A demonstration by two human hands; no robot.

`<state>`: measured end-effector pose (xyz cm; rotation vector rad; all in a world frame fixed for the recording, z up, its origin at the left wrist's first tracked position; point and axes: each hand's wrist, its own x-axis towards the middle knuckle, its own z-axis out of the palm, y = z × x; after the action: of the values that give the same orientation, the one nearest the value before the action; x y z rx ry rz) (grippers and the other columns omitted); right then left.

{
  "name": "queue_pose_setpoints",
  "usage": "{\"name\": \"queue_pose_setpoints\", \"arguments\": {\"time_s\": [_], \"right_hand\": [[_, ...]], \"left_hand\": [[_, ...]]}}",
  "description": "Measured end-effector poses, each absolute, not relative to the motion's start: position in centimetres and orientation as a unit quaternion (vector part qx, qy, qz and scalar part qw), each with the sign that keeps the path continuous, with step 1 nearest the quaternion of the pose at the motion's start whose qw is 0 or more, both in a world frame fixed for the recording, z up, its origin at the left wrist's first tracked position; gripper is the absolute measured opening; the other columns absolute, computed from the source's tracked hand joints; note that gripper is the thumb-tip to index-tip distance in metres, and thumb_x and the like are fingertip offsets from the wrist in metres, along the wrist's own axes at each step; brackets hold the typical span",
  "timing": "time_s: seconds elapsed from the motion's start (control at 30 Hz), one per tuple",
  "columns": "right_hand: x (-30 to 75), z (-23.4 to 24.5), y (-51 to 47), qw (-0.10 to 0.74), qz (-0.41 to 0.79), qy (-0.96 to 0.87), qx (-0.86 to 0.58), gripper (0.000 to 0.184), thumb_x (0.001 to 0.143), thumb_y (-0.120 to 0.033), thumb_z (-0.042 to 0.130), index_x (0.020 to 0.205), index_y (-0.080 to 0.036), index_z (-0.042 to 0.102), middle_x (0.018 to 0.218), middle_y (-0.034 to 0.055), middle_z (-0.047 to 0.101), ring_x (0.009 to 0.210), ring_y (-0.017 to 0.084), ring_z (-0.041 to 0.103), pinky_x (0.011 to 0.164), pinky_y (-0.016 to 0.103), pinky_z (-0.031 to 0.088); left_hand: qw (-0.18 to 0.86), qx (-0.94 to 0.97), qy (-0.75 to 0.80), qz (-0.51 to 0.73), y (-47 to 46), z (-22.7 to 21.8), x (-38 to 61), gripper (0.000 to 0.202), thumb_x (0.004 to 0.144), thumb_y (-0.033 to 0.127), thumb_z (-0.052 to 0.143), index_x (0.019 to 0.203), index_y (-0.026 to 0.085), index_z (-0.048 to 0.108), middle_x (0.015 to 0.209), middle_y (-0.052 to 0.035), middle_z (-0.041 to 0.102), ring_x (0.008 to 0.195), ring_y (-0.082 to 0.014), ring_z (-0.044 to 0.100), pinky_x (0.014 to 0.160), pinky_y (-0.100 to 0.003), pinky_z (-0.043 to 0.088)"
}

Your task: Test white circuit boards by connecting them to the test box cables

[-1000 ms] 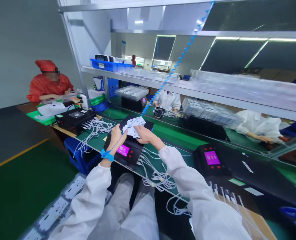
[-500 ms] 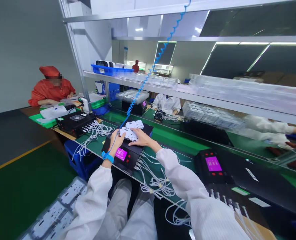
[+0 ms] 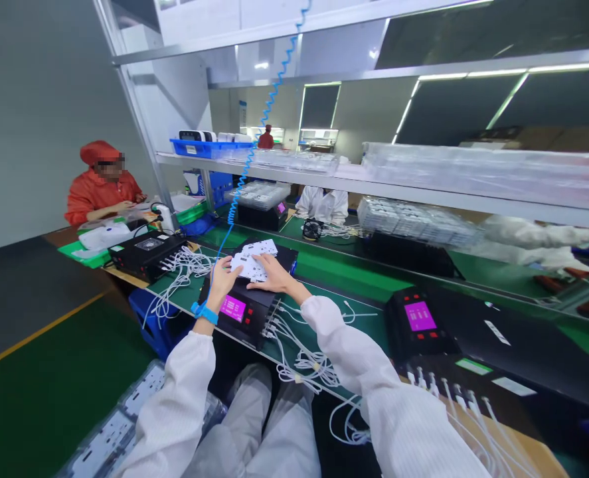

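A white circuit board (image 3: pixel 247 265) with small dark parts and cut-outs is held over the black test box (image 3: pixel 254 309) with the lit pink screen. My left hand (image 3: pixel 223 277) grips its left edge, thumb on top. From the other side, my right hand (image 3: pixel 273 275) holds its right edge, the fingers partly hidden. Just behind it, another white board (image 3: pixel 264 247) rests on top of the box. A blue wrist strap (image 3: pixel 204 312) circles my left wrist, joined to a coiled blue cord (image 3: pixel 242 176) that runs upward.
White cables (image 3: pixel 304 362) hang from the box's right side. A second black box (image 3: pixel 418 318) stands at right, another (image 3: pixel 147 252) at left. Trays of white boards (image 3: pixel 99 445) sit low at left. A shelf (image 3: pixel 324 171) crosses ahead. A person in red (image 3: pixel 102 186) sits at left.
The view has shifted slightly, and the coiled cord hangs farther left. Both hands keep their hold on the circuit board over the box, with little change in their grip.
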<state>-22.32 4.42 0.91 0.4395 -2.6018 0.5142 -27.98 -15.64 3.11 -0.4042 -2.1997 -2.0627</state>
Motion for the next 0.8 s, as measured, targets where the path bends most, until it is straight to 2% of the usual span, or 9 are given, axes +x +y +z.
{"name": "queue_pose_setpoints", "arguments": {"time_s": [0.17, 0.33, 0.47, 0.6, 0.63, 0.7, 0.77, 0.8], "right_hand": [[-20.4, 2.1, 4.8, 0.306, 0.188, -0.917, 0.172, 0.107, 0.081, -0.062, 0.083, 0.159, -0.006, 0.035, 0.150, 0.0274, 0.046, 0.143, 0.035, 0.045, 0.122, 0.050, 0.039], [-14.9, 4.6, 8.8, 0.347, 0.145, -0.912, 0.163, 0.102, 0.083, -0.062, 0.080, 0.159, -0.011, 0.036, 0.149, 0.0251, 0.045, 0.141, 0.036, 0.044, 0.120, 0.053, 0.040], [-8.7, 5.4, 12.6, 0.333, 0.088, -0.928, 0.140, 0.098, 0.085, -0.065, 0.077, 0.160, -0.017, 0.036, 0.149, 0.0256, 0.045, 0.142, 0.039, 0.045, 0.118, 0.059, 0.042], [-2.5, 4.1, 14.8, 0.347, 0.071, -0.934, 0.045, 0.112, 0.078, -0.076, 0.077, 0.161, -0.015, 0.034, 0.155, 0.0275, 0.041, 0.149, 0.042, 0.037, 0.122, 0.062, 0.036], [-1.1, 3.4, 15.0, 0.352, 0.079, -0.933, -0.017, 0.109, 0.080, -0.075, 0.075, 0.160, -0.014, 0.035, 0.156, 0.0278, 0.041, 0.150, 0.042, 0.037, 0.122, 0.061, 0.036], [1.0, 1.8, 15.1, 0.322, 0.113, -0.918, -0.204, 0.084, 0.094, -0.066, 0.066, 0.155, -0.013, 0.043, 0.153, 0.0261, 0.047, 0.148, 0.038, 0.042, 0.121, 0.055, 0.038], [2.3, -0.1, 15.1, 0.241, 0.157, -0.877, -0.385, 0.052, 0.105, -0.051, 0.055, 0.139, -0.013, 0.060, 0.138, 0.0232, 0.062, 0.136, 0.034, 0.055, 0.114, 0.047, 0.044], [2.5, -1.0, 15.1, 0.198, 0.177, -0.854, -0.447, 0.042, 0.106, -0.046, 0.052, 0.127, -0.013, 0.068, 0.127, 0.0219, 0.069, 0.128, 0.034, 0.062, 0.108, 0.044, 0.048]], "left_hand": [[0.000, -0.166, -0.677, -0.717, -14.7, 5.8, -25.5, 0.055, 0.074, 0.017, 0.082, 0.126, 0.010, 0.065, 0.124, -0.0180, 0.072, 0.115, -0.0273, 0.071, 0.106, -0.044, 0.057], [-0.177, -0.236, -0.610, -0.735, -11.0, 8.1, -22.3, 0.043, 0.078, 0.029, 0.084, 0.116, 0.011, 0.073, 0.118, -0.0155, 0.075, 0.109, -0.0305, 0.074, 0.097, -0.048, 0.063], [-0.317, -0.261, -0.548, -0.728, -6.4, 7.5, -19.0, 0.040, 0.078, 0.022, 0.086, 0.116, 0.013, 0.076, 0.113, -0.0164, 0.078, 0.103, -0.0328, 0.076, 0.089, -0.053, 0.066], [-0.365, -0.228, -0.511, -0.744, -1.4, 5.6, -15.9, 0.034, 0.081, 0.014, 0.083, 0.114, 0.011, 0.076, 0.114, -0.0191, 0.078, 0.103, -0.0341, 0.076, 0.092, -0.060, 0.064], [-0.365, -0.216, -0.502, -0.754, -0.3, 5.2, -15.2, 0.032, 0.083, 0.014, 0.081, 0.115, 0.011, 0.076, 0.116, -0.0190, 0.077, 0.106, -0.0338, 0.075, 0.095, -0.060, 0.062], [-0.353, -0.188, -0.481, -0.780, 1.4, 4.4, -14.2, 0.028, 0.088, 0.013, 0.076, 0.116, 0.012, 0.074, 0.124, -0.0179, 0.075, 0.114, -0.0322, 0.073, 0.101, -0.060, 0.059], [-0.332, -0.156, -0.456, -0.811, 2.5, 3.7, -13.5, 0.026, 0.094, 0.013, 0.069, 0.120, 0.015, 0.072, 0.133, -0.0159, 0.072, 0.124, -0.0298, 0.070, 0.107, -0.058, 0.057], [-0.321, -0.140, -0.443, -0.825, 2.8, 3.4, -13.2, 0.027, 0.096, 0.013, 0.066, 0.123, 0.017, 0.070, 0.138, -0.0148, 0.070, 0.129, -0.0284, 0.068, 0.109, -0.056, 0.056]]}}
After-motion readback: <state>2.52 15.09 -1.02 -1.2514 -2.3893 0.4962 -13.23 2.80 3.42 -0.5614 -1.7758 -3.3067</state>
